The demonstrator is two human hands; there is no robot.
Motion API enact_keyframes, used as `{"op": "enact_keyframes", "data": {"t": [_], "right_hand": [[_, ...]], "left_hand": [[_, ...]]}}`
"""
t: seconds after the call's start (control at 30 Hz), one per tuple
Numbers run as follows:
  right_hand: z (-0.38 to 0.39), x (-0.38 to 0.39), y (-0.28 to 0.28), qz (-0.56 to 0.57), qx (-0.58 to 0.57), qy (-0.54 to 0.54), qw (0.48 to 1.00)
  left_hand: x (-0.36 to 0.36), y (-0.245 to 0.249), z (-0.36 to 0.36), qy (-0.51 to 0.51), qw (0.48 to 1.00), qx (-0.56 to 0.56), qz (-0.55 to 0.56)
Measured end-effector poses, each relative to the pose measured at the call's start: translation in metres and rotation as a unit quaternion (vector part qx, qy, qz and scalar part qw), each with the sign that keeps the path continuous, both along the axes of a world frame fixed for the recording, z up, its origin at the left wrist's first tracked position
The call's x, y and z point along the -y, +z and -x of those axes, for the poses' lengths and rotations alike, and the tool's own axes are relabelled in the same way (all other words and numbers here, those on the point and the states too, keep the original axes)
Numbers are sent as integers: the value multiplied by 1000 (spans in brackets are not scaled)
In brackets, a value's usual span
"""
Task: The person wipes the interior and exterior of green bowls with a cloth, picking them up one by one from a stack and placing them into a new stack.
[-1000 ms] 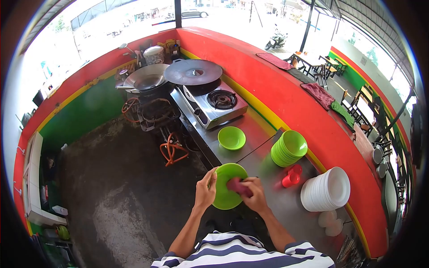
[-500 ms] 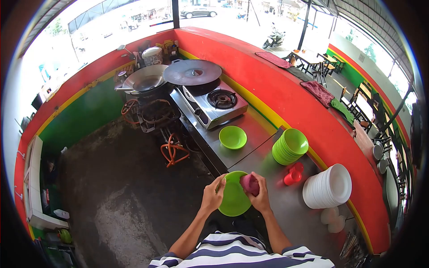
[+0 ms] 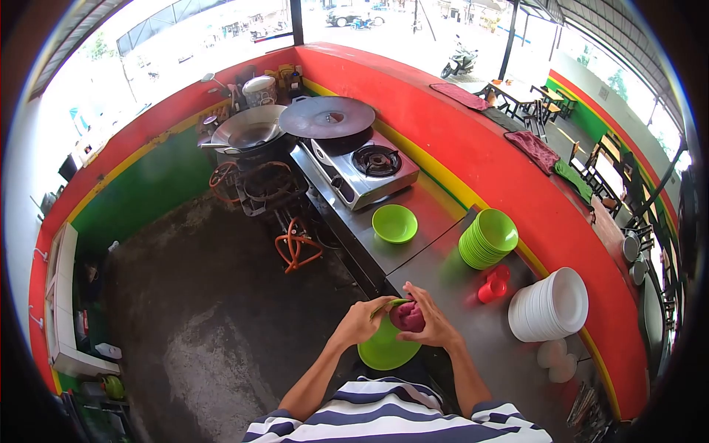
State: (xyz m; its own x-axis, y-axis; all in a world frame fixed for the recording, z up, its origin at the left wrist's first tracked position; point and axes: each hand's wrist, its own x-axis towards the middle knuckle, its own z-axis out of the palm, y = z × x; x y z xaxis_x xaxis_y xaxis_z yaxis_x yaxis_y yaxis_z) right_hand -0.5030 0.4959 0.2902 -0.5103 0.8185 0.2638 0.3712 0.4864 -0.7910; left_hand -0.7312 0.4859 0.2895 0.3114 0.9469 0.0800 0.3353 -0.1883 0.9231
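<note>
My left hand [image 3: 360, 323] is closed on the rim of a green bowl [image 3: 387, 350], which is tilted in front of my striped shirt. A bunched maroon cloth [image 3: 408, 317] is in my right hand [image 3: 437, 323], pressed at the bowl's far rim. The fingers of that hand curve over the cloth, and part of the rim is hidden behind both hands. Another green bowl [image 3: 395, 224] sits alone on the metal counter [image 3: 432, 277]. A stack of green bowls [image 3: 487, 240] stands to its right, with red cups [image 3: 493, 286] close by.
A tilted stack of white plates or bowls [image 3: 546, 306] stands at the right, by the red wall [image 3: 473, 140]. Farther back are a gas stove [image 3: 369, 166], a large round metal lid [image 3: 327, 117] and a wok [image 3: 247, 129]. Orange hose [image 3: 297, 247] hangs below the counter's left edge.
My right hand and the cloth have shifted left to the bowl's far rim. The bowl has tilted and moved slightly lower. The whole view has shifted a little.
</note>
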Motion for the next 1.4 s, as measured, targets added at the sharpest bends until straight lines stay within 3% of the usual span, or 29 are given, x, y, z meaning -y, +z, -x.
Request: {"op": "enact_keyframes", "data": {"t": [0.13,0.23,0.33,0.53,0.63,0.73,0.83,0.93,1.03,1.13,1.23,1.33,1.4], "right_hand": [[0,-4,-18,59,-41,-74,995],[7,3,-18,32,13,-150,988],[12,6,-44,112,-107,-178,972],[23,21,-77,192,-198,-255,927],[19,21,-75,222,-220,-263,913],[8,18,-69,215,-147,-226,939],[11,15,-59,141,-122,-183,965],[12,16,-41,-7,15,-182,983],[20,19,-12,-25,20,-152,988],[24,16,-20,-31,-49,-177,982],[28,12,-49,38,-169,-244,954],[31,16,-66,137,-285,-271,909],[42,19,-73,194,-396,-282,852]], "left_hand": [[1,1,5,25,999,47,-7],[4,13,5,55,997,25,-37],[8,36,4,69,997,-33,-20],[8,16,-6,149,981,36,-119],[11,12,-9,129,979,45,-154],[16,28,-3,75,993,-23,-83],[13,20,-1,41,988,-27,-149],[16,30,3,-29,993,-68,-89],[17,18,0,-32,993,-45,-101],[20,23,0,9,995,-45,-93],[21,22,-5,76,989,0,-126],[20,22,-12,157,975,33,-156],[23,22,-18,195,971,58,-128]]}}
